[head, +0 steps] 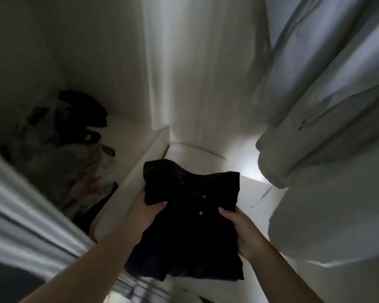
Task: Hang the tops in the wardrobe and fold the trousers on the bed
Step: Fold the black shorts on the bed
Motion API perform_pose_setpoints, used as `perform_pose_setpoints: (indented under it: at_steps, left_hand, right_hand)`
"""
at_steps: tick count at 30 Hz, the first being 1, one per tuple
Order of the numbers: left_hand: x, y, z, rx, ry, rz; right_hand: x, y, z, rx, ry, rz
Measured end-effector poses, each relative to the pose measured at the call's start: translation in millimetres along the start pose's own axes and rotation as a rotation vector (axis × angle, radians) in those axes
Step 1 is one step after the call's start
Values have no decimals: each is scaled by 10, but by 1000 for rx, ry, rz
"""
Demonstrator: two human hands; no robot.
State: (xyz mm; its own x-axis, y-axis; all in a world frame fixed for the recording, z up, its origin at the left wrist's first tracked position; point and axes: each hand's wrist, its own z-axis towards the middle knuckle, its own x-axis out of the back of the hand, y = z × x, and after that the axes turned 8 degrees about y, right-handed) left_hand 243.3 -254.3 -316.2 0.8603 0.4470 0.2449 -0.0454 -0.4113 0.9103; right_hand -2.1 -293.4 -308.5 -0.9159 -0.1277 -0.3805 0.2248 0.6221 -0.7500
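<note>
A black garment [188, 224] with two small pale buttons is held up in front of me over the white wardrobe floor [197, 156]; whether it is a top or trousers I cannot tell. My left hand [147, 212] grips its left edge with the thumb on top. My right hand [242, 231] holds its right edge, thumb on the front. The cloth hangs down between both forearms. A pale grey-blue garment [328, 119] hangs at the right inside the wardrobe.
A heap of dark and mixed clothes [70, 145] lies in the left wardrobe compartment, behind a white divider [140, 169]. A blurred striped fabric [24, 217] crosses the lower left. The scene is dim.
</note>
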Motion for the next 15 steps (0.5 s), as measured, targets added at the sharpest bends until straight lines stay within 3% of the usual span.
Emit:
perform_pose_setpoints:
  at_steps: [6, 10, 15]
  left_hand:
    - [-365, 570, 1178, -87, -60, 56]
    - [-567, 784, 1947, -181, -16, 195]
    - [-885, 504, 2731, -276, -80, 444]
  right_hand:
    - [177, -570, 965, 40, 7, 70]
    - [475, -720, 1585, 84, -39, 204]
    - [665, -365, 2354, -1, 149, 195]
